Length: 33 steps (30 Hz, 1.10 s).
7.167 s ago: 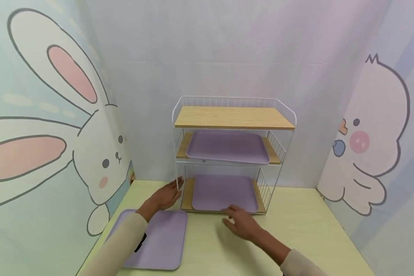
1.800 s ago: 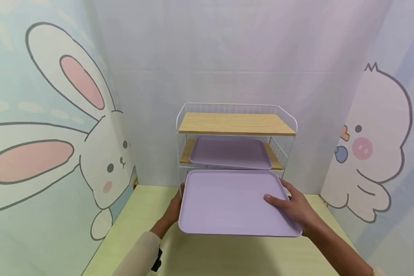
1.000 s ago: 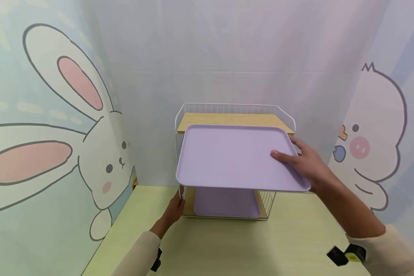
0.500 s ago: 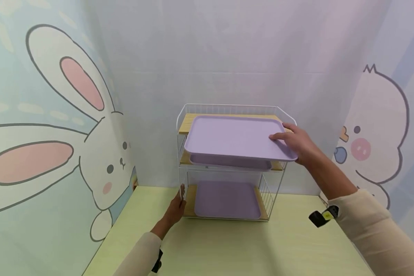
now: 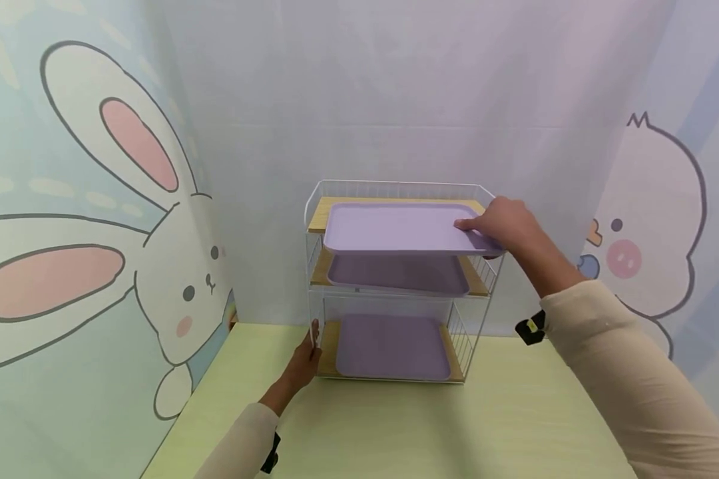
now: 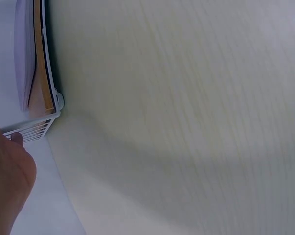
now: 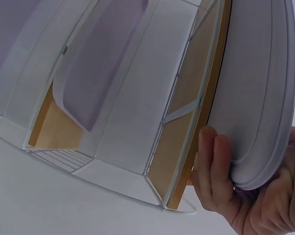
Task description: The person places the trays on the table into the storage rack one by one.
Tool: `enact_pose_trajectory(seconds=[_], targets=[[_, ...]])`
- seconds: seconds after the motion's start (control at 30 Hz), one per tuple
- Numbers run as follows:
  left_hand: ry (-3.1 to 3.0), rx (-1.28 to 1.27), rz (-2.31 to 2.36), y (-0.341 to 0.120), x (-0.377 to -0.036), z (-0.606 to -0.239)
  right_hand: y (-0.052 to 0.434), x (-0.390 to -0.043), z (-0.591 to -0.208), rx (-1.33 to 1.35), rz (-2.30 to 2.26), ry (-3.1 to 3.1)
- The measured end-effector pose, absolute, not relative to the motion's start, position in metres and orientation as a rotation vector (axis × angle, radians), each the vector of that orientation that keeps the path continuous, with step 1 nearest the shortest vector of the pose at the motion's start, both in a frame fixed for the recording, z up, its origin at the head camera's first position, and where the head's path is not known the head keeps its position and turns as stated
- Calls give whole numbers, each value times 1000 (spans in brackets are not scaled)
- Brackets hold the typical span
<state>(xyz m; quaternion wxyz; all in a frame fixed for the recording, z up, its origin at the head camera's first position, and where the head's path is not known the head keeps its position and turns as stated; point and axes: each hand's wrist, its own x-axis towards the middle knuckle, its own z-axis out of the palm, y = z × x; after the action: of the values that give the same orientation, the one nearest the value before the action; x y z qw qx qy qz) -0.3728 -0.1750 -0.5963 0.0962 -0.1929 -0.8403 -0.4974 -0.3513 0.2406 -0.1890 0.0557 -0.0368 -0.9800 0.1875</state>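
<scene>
**Tray at top shelf of rack**

Head view: the right hand (image 5: 503, 225) is gripping the lavender tray (image 5: 401, 228) at its right front corner, tray lying over the top shelf of the white wire rack (image 5: 313, 266). The left hand (image 5: 304, 362) is resting against the rack's front left post; its grip is unclear.

Left wrist view: the palm is lying beside the rack's base (image 6: 39, 128); fingers are hidden.

Right wrist view: fingers (image 7: 213, 171) are curling under the tray rim (image 7: 264, 98).

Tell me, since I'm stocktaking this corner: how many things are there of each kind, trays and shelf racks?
Purple trays: 3, namely the top tray gripped by the right hand, the middle tray and the bottom tray.
White wire racks: 1, the rack, touched by the left hand.
Total: 4.
</scene>
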Motion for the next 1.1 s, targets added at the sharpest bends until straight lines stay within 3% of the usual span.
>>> enact_pose_trajectory(seconds=[0.27, 0.4, 0.6, 0.83, 1.1], targets=[[-2461, -594, -1444, -176, -370, -596, 216, -358, -185, -187, 653, -2941], [-2436, -609, -1433, -174, -369, -597, 210, -356, -184, -168, 419, -2923], [-2456, -611, -1410, -174, -369, -597, 186, -323, -188, -72, 139, -2723], [-2457, -609, -1381, -178, -365, -594, 155, -283, -247, 405, 293, -2413], [-2431, -667, -1408, -175, -368, -597, 148, -289, -304, 568, 155, -2197]])
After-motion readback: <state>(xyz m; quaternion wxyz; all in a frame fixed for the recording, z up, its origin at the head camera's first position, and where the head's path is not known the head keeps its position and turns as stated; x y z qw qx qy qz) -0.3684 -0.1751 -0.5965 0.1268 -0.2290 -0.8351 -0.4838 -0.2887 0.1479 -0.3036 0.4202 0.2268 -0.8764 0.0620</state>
